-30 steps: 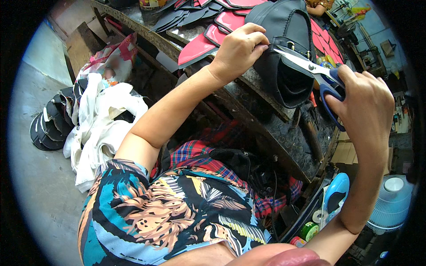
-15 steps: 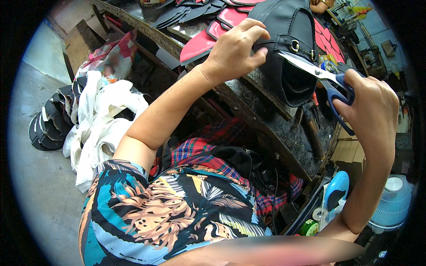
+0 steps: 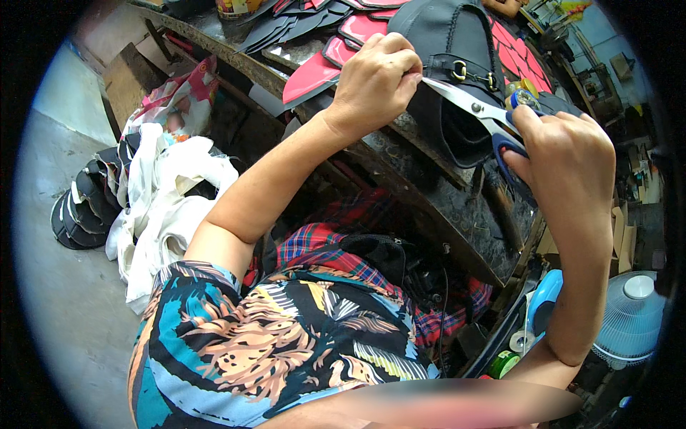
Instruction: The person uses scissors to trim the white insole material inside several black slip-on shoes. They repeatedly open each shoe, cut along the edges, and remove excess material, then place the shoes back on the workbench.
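Observation:
My right hand (image 3: 568, 154) grips a pair of scissors (image 3: 486, 113) with silvery blades and dark blue handles. The blades point left and their tips reach the fingers of my left hand (image 3: 377, 80). Those fingers are pinched together; what they hold, if anything, is too small to make out. Just beyond the blades a black boot upper (image 3: 436, 32) lies on the workbench, its opening toward me. Across it runs a black strap with a metal buckle (image 3: 459, 70).
Pink pieces with black edges (image 3: 311, 77) and stacked black pieces (image 3: 304, 28) lie on the dark workbench (image 3: 407, 168). Small jars (image 3: 524, 93) stand beyond the scissors. White cloth (image 3: 171, 179) is heaped at the left, near black pieces on the floor. A blue fan (image 3: 629, 322) stands at lower right.
The scissors have moved left, bringing their tips to my left fingers. My left finger and thumb, apart before, are now pinched together. The view has shifted slightly.

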`<state>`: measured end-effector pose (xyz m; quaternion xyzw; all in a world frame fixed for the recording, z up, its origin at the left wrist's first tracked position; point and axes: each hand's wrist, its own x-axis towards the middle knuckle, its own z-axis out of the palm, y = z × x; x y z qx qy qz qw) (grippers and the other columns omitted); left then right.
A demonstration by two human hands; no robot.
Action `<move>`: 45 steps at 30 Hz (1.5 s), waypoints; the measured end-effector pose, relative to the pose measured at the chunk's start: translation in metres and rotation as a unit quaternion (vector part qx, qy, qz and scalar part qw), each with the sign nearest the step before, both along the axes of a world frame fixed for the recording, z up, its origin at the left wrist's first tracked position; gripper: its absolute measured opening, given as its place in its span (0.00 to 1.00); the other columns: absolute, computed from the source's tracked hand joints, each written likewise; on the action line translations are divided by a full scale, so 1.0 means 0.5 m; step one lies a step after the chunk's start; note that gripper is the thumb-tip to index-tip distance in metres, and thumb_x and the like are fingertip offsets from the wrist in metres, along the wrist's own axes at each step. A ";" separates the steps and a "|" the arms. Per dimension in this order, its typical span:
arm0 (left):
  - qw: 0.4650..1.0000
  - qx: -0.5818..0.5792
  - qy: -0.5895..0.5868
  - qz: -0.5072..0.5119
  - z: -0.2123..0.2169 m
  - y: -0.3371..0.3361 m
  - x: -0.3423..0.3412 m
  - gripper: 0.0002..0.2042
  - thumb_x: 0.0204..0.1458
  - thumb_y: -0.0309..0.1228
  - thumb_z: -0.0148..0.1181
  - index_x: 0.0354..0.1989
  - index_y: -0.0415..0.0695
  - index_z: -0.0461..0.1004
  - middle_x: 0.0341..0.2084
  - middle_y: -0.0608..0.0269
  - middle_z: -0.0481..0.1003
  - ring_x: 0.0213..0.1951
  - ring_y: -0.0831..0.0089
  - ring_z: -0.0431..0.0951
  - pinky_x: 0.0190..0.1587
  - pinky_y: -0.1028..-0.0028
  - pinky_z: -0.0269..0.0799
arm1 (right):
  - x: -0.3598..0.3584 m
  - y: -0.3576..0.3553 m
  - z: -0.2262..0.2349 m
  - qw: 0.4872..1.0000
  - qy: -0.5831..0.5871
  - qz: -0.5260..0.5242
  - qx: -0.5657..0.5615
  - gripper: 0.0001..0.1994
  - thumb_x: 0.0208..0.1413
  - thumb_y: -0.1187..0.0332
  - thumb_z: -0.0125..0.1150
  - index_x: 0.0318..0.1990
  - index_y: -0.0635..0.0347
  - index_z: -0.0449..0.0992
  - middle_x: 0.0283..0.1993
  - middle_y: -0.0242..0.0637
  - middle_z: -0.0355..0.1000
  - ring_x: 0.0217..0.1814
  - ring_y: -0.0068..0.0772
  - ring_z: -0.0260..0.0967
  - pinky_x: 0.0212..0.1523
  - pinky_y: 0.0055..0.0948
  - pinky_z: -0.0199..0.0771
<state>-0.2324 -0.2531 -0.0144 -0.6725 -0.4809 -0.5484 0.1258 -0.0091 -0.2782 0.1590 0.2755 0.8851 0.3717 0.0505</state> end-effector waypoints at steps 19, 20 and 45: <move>0.999 0.031 -0.021 0.024 0.031 -0.020 -0.009 0.03 0.52 0.26 0.62 0.29 0.40 0.77 0.35 0.55 0.76 0.44 0.55 0.76 0.49 0.61 0.71 | 0.040 -0.027 -0.083 0.986 0.083 0.042 -0.140 0.18 0.35 0.62 0.79 0.32 0.53 0.77 0.27 0.34 0.77 0.35 0.37 0.77 0.41 0.36 0.72; 0.998 0.022 -0.056 -0.004 0.032 -0.025 -0.011 0.05 0.52 0.27 0.63 0.35 0.40 0.77 0.38 0.54 0.76 0.46 0.55 0.76 0.50 0.60 0.71 | 0.059 -0.033 -0.086 0.985 0.100 0.028 -0.140 0.17 0.35 0.62 0.79 0.32 0.54 0.76 0.27 0.34 0.76 0.35 0.38 0.77 0.40 0.36 0.72; 0.988 -0.030 0.143 -0.042 -0.047 -0.103 0.089 0.12 0.38 0.30 0.74 0.33 0.48 0.78 0.44 0.62 0.75 0.61 0.52 0.71 0.62 0.51 0.67 | 0.244 -0.024 -0.295 0.508 0.592 -0.215 -0.587 0.31 0.66 0.38 0.50 0.47 0.64 0.75 0.28 0.38 0.80 0.28 0.23 0.77 0.27 0.17 0.67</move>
